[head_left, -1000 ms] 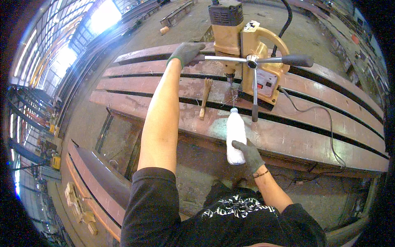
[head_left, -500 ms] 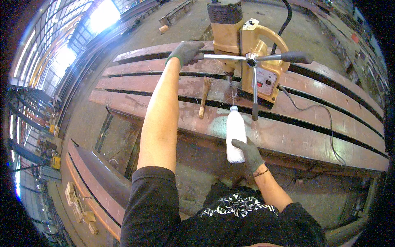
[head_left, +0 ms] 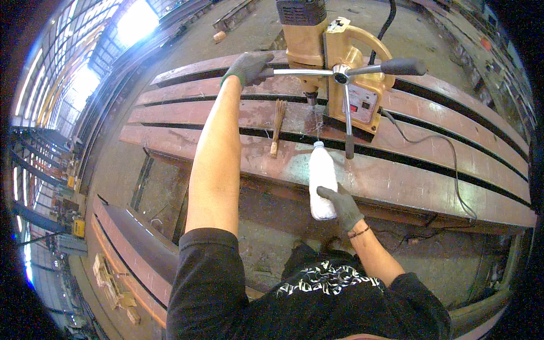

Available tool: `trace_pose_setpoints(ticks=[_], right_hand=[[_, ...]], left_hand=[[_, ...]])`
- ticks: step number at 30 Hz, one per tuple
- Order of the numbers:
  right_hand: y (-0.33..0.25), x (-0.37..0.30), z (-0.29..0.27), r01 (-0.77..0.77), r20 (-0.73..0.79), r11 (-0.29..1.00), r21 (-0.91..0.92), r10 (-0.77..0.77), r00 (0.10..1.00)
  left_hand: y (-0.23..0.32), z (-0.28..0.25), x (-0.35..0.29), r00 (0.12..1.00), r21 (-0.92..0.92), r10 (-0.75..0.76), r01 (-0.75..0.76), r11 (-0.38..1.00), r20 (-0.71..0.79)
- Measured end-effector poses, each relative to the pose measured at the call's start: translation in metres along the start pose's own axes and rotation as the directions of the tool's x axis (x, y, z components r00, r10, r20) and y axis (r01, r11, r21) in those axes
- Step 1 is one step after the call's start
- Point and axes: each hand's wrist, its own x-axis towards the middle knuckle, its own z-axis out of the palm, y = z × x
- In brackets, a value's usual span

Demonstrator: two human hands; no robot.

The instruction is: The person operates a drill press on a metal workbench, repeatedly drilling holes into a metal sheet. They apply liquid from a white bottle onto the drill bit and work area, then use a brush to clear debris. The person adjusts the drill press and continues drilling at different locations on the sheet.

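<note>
My left hand point(head_left: 253, 68), in a dark grey glove, is closed round the end of one feed-handle spoke point(head_left: 303, 72) of a yellow magnetic drill point(head_left: 306, 45). The drill stands upright on brown steel beams, its chuck point(head_left: 311, 97) pointing down at the metal. In my gloved right hand point(head_left: 341, 207) is a white plastic bottle point(head_left: 323, 178), tilted with its capped tip toward the drill. A thin pale streak runs between that tip and the area under the chuck. Left of the bottle, a brush point(head_left: 277, 127) with a wooden handle lies across the beams, touched by neither hand.
Dark gaps separate the parallel steel beams point(head_left: 413, 180). A black power cable point(head_left: 450, 144) trails from the drill over them to the right. Two more black-gripped spokes point(head_left: 403, 67) stick out from the drill's hub. Wood pieces point(head_left: 107, 277) lie at lower left.
The whole scene has shifted slightly up and left in the picture. Both hands keep their holds on the spoke and the bottle.
</note>
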Motion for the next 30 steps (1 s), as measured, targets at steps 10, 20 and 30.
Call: trace_pose_setpoints(ticks=[10,20,30], right_hand=[[0.014,0.012,-0.005,0.051,0.02,0.999,0.008,-0.051,0.999],[0.014,0.015,-0.008,0.072,0.015,0.996,-0.044,-0.072,0.997],[0.02,0.014,-0.006,0.03,-0.02,0.998,0.048,-0.029,0.999]], left_hand=[[0.009,-0.008,0.005,0.972,-0.033,-0.176,0.183,0.983,0.157],[0.0,-0.001,0.004,0.981,-0.068,-0.153,0.162,0.984,0.12],[0.001,0.001,0.0,0.965,-0.208,-0.221,0.248,0.946,0.142]])
